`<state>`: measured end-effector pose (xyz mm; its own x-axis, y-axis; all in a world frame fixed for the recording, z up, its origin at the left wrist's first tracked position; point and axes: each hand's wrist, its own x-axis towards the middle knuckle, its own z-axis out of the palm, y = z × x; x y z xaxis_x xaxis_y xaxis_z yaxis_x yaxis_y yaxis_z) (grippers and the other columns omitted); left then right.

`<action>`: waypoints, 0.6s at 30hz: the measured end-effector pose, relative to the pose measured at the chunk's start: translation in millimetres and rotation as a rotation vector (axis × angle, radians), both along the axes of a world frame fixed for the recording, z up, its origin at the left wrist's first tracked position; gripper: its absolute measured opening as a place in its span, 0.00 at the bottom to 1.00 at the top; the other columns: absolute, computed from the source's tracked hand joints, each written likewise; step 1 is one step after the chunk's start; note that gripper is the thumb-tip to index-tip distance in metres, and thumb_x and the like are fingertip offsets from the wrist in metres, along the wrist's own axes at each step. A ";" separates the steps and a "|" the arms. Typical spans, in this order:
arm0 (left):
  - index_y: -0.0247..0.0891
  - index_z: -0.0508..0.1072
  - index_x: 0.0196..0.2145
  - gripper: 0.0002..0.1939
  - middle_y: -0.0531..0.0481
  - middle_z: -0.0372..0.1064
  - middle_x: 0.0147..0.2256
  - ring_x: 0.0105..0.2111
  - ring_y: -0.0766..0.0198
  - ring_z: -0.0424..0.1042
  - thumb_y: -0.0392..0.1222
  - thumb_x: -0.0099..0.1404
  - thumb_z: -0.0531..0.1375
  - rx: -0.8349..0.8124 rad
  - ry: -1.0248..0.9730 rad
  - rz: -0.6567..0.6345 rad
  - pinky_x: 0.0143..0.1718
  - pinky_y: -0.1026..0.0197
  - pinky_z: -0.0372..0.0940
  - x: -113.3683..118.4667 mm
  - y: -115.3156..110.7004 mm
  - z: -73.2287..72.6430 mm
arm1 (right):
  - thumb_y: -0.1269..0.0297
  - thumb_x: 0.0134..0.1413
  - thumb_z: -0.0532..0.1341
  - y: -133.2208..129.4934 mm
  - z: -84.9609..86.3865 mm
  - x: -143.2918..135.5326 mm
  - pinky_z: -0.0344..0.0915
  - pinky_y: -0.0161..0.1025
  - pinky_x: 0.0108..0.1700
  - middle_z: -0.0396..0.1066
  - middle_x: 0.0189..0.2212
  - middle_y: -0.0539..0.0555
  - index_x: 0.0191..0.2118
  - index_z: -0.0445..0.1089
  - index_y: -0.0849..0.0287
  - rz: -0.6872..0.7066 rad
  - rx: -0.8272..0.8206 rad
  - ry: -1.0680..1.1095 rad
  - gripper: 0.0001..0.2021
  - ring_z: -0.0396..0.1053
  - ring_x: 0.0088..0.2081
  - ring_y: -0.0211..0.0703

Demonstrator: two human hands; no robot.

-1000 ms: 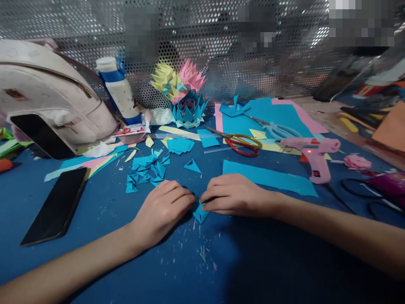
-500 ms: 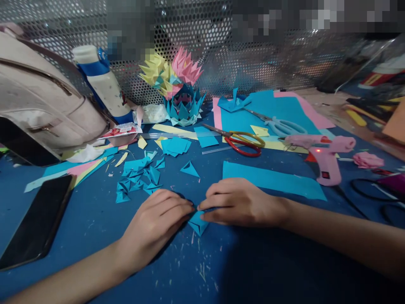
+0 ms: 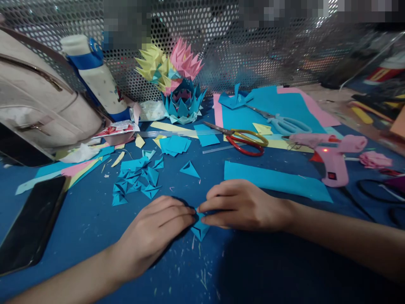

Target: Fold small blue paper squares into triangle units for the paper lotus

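Note:
A small blue piece of folded paper (image 3: 200,230) lies on the table between my hands, its pointed end toward me. My left hand (image 3: 158,232) grips its left edge with the fingertips, and my right hand (image 3: 238,204) pinches its right edge; the fingers cover its upper part. Just beyond, a single folded blue triangle (image 3: 190,169) rests by itself. To the left is a loose pile of folded blue triangles (image 3: 139,179). Flat blue paper squares (image 3: 175,145) are stacked behind the pile. A long blue paper strip (image 3: 272,180) lies past my right hand.
Red-and-yellow-handled scissors (image 3: 245,142) and light blue scissors (image 3: 284,123) lie behind. A pink glue gun (image 3: 335,156) stands at right with its light on. Paper flowers (image 3: 183,99) stand at the back. A phone (image 3: 33,223), bottle (image 3: 99,80) and bag (image 3: 47,93) occupy the left.
My view has shifted slightly. Both hands stay at the folded blue paper, with little change in their grip.

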<state>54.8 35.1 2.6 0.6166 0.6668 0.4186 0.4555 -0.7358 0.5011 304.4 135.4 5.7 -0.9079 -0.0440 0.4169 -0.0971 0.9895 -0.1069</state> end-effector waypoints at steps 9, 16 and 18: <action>0.33 0.71 0.50 0.11 0.42 0.74 0.46 0.47 0.59 0.71 0.32 0.75 0.52 0.027 0.033 0.045 0.48 0.55 0.66 -0.6 0.2 -3.1 | 0.63 0.71 0.49 -0.7 -3.5 -0.3 0.68 0.41 0.51 0.74 0.52 0.50 0.46 0.73 0.54 -0.030 -0.050 -0.007 0.14 0.72 0.47 0.42; 0.35 0.73 0.45 0.07 0.46 0.74 0.43 0.43 0.59 0.72 0.32 0.72 0.57 0.062 0.027 0.142 0.46 0.56 0.64 1.2 1.2 -3.3 | 0.62 0.71 0.48 -0.5 -2.5 -0.8 0.67 0.41 0.53 0.74 0.51 0.52 0.46 0.74 0.54 -0.028 -0.098 -0.054 0.16 0.71 0.49 0.43; 0.35 0.73 0.45 0.07 0.46 0.74 0.43 0.44 0.59 0.71 0.31 0.72 0.57 0.047 0.020 0.118 0.46 0.56 0.64 0.8 1.2 -3.1 | 0.62 0.72 0.47 0.0 -2.7 -1.4 0.68 0.41 0.51 0.73 0.52 0.52 0.46 0.74 0.55 -0.027 -0.099 -0.044 0.17 0.71 0.48 0.42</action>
